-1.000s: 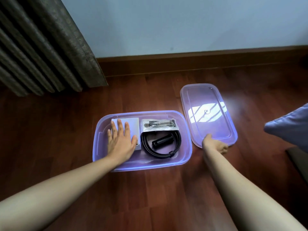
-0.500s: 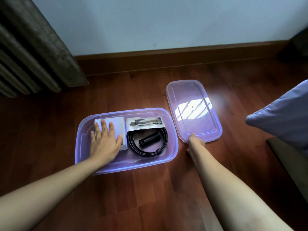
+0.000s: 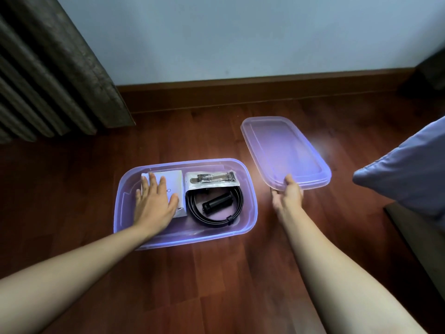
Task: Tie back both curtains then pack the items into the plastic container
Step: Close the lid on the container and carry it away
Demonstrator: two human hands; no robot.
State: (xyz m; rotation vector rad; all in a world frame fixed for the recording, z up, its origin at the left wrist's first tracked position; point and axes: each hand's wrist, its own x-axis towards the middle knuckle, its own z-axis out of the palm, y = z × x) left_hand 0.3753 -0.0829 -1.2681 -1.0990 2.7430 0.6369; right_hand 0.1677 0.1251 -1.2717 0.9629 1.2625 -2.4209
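Plastic container [image 3: 250, 208] sat open on floor [image 3: 216, 285], long axis left-right. White box [image 3: 172, 183], packet [image 3: 212, 182], coiled black cable [image 3: 216, 213] inside. Left hand [image 3: 154, 203] lay flat, fingers spread, on box. Right hand [image 3: 287, 195] gripped lid [image 3: 284, 150] near edge — lid now lifted, tilted; earlier flat on floor.

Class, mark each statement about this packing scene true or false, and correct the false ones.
1. The left hand lies flat on the white box. True.
2. The translucent purple lid covers the purple plastic container. False: it is off to the container's right, gripped by the right hand.
3. The coiled black belt lies inside the container. True.
4. The container sits on a table. False: it sits on the wooden floor.
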